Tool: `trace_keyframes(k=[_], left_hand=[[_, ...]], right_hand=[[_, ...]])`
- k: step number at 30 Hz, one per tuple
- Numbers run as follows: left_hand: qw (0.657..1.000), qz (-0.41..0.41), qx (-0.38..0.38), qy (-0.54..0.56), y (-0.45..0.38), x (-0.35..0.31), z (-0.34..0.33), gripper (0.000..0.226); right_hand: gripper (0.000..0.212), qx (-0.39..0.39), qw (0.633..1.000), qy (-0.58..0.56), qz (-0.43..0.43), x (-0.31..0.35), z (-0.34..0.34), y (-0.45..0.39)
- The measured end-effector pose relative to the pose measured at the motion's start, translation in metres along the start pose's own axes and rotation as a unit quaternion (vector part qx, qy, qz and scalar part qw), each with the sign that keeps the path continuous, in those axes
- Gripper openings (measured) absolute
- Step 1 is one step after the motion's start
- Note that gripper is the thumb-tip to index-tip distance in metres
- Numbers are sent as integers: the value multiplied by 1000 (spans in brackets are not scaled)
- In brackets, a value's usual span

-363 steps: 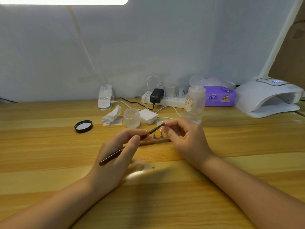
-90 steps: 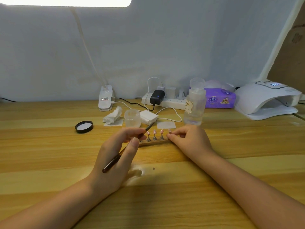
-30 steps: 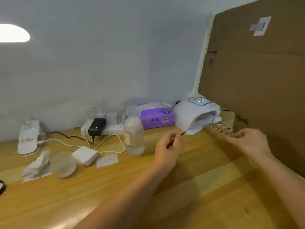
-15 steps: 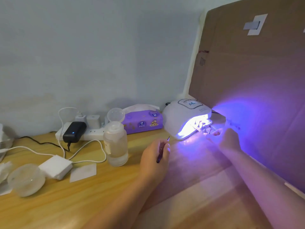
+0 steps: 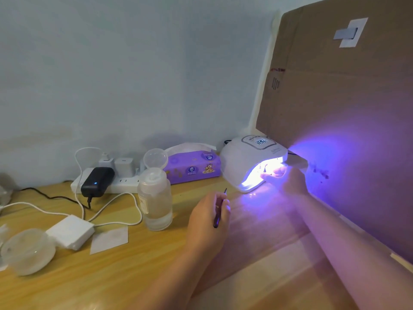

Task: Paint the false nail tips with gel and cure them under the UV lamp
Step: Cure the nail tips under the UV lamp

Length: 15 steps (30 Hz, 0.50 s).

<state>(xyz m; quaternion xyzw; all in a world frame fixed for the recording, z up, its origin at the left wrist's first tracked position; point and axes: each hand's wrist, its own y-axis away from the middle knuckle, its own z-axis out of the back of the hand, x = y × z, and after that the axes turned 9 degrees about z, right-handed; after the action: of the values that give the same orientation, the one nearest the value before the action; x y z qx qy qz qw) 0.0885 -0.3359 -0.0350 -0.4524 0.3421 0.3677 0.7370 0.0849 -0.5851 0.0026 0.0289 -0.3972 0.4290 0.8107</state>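
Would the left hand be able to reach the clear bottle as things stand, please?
Probably yes: the clear bottle stands just beside the left hand, with bare table between. But that hand already grips the brush, so grasping would be awkward.

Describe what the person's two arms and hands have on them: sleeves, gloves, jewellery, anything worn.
Both forearms are bare up to the frame's edge, with no sleeves showing. Neither the left hand nor the right hand wears a glove, and no watch or bracelet shows on either wrist. No ring can be made out on the fingers that show. Violet light from the lamp tints the right hand and forearm.
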Motion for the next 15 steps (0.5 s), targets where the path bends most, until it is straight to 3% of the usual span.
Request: trace_keyframes(k=[3, 6, 8, 11, 15], left_hand=[[1000, -7, 6, -2, 0, -1, 0, 21], [1000, -16, 15, -2, 1, -2, 2, 19], [1000, -14, 13, -4, 1, -2, 2, 20], [1000, -9, 4, -3, 1, -3, 2, 20], [1000, -6, -9, -5, 2, -1, 2, 13]], right_hand=[[28, 25, 997, 67, 39, 9, 17, 7], [27, -36, 985, 110, 132, 26, 32, 10], [15, -60, 974, 93, 198, 41, 33, 2], [41, -11, 952, 157, 262, 59, 22, -21], [38, 73, 942, 258, 204, 67, 10, -50]])
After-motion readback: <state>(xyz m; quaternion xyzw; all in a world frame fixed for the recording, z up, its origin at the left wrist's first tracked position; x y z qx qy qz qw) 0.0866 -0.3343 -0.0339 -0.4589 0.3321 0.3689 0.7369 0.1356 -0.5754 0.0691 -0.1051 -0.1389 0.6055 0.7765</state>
